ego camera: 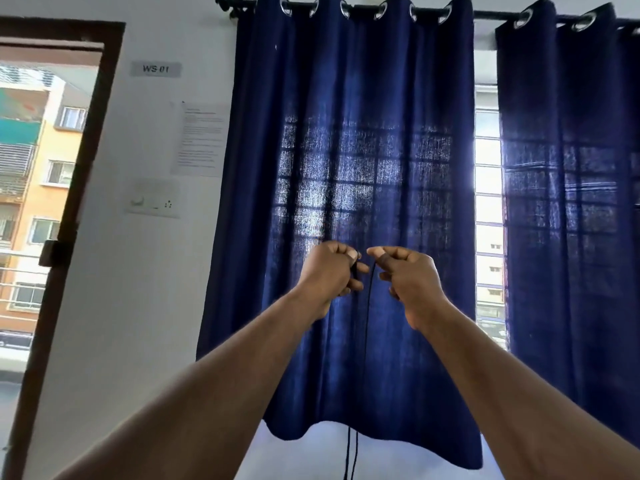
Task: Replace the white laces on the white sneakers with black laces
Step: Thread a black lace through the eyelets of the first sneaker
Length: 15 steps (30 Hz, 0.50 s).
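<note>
You hold 1 black lace (369,306) aloft before the curtain (398,116), left hand (329,271) clenched round 1 end, right hand (412,282) pinching the other; sneakers unseen, so threading likely remains.

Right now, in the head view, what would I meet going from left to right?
From the left: open doorway → switch panel → left hand → black lace → right hand → window gap → right curtain.
</note>
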Motion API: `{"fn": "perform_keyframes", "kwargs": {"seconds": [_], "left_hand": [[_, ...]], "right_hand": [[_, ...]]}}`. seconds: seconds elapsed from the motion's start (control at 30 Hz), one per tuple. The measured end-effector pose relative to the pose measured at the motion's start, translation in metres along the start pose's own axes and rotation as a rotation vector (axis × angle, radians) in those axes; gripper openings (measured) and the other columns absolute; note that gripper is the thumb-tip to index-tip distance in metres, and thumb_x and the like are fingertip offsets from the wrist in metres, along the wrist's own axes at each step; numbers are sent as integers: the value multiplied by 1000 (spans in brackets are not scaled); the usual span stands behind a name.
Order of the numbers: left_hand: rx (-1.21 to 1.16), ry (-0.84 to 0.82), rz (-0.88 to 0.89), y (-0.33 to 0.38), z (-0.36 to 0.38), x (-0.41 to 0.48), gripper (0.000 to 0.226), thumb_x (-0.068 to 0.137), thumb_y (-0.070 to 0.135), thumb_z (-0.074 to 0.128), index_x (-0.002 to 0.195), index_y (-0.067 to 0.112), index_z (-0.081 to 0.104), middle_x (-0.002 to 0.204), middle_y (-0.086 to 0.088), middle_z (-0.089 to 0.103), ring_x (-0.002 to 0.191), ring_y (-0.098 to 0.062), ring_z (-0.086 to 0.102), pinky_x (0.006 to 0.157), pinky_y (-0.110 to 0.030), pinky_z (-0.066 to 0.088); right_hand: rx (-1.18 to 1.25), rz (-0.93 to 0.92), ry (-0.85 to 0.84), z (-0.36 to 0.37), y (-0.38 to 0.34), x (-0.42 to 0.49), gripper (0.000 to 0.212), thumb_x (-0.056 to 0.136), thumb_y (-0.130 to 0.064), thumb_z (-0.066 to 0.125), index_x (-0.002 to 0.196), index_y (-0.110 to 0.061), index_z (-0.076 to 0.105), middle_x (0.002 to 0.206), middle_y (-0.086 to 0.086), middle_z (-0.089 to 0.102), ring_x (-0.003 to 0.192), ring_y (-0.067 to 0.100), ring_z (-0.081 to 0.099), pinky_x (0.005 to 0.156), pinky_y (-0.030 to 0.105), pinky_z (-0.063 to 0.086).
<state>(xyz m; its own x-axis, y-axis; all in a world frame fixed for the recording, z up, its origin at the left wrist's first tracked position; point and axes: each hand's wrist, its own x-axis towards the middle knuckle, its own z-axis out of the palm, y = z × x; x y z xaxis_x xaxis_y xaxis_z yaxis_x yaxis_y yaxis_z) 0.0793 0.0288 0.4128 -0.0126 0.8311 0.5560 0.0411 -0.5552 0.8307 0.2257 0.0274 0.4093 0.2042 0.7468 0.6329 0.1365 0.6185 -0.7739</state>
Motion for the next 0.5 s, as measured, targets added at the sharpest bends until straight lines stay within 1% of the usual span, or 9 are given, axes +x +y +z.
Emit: {"fn": "perform_keyframes", "kwargs": {"seconds": [0.07, 0.13, 0.23, 0.3, 0.37, 0.43, 0.47, 0.5], "left_hand": [[24, 24, -24, -25, -2, -11, 8, 106, 16, 53, 109, 18, 61, 83, -1, 78, 54, -13, 61, 50, -25, 45], [57, 35, -60, -59, -4, -24, 12, 104, 14, 50, 107, 23, 58, 81, -3, 77, 55, -15, 59, 50, -26, 45], [127, -10, -162, -118, -5, -53, 31, 96, 4, 41, 95, 22, 67, 77, -3, 73, 54, -16, 58, 49, -25, 45], [181, -32, -260, -159, -3, -77, 37, 90, 0, 41, 85, 18, 73, 73, -2, 70, 54, -16, 59, 49, -23, 46], [246, -53, -339, -204, -1, -102, 35, 85, 4, 46, 75, 21, 76, 70, -2, 68, 53, -17, 59, 52, -26, 48], [306, -112, -391, -245, 0, -125, 26, 75, 18, 53, 68, 29, 76, 65, 1, 67, 52, -20, 61, 58, -38, 53], [339, -148, -408, -264, 0, -135, 23, 72, 21, 57, 67, 32, 76, 63, 4, 67, 52, -20, 62, 61, -41, 55], [385, -183, -422, -278, 1, -145, 19, 75, 21, 63, 69, 33, 77, 61, 7, 67, 53, -18, 63, 64, -39, 57]], "right_hand": [[-28, 19, -23, -3, 22, -11, 10, 98, -26, 72, 98, -22, 81, 88, -5, 76, 77, 8, 62, 60, 18, 48], [-56, 56, -34, -6, 51, -28, 13, 101, -22, 67, 98, -21, 80, 89, -7, 79, 79, 7, 66, 62, 16, 47], [-109, 141, -75, -12, 103, -62, 17, 103, -15, 63, 99, -17, 79, 90, 0, 80, 79, 9, 70, 55, 11, 47], [-172, 212, -118, -16, 142, -88, 15, 102, -15, 64, 99, -16, 79, 87, 2, 80, 76, 11, 71, 54, 12, 48], [-215, 281, -152, -17, 181, -117, 11, 100, -15, 68, 98, -16, 79, 84, 3, 79, 72, 10, 71, 56, 13, 49], [-252, 353, -174, -17, 215, -145, 7, 98, -15, 70, 98, -15, 77, 82, 4, 79, 69, 8, 72, 54, 11, 47], [-272, 392, -191, -17, 230, -159, 5, 97, -15, 71, 98, -14, 76, 82, 4, 79, 68, 10, 72, 55, 13, 48], [-285, 432, -205, -17, 245, -171, 4, 95, -15, 73, 99, -13, 75, 81, 5, 79, 69, 13, 73, 59, 18, 53]]}}
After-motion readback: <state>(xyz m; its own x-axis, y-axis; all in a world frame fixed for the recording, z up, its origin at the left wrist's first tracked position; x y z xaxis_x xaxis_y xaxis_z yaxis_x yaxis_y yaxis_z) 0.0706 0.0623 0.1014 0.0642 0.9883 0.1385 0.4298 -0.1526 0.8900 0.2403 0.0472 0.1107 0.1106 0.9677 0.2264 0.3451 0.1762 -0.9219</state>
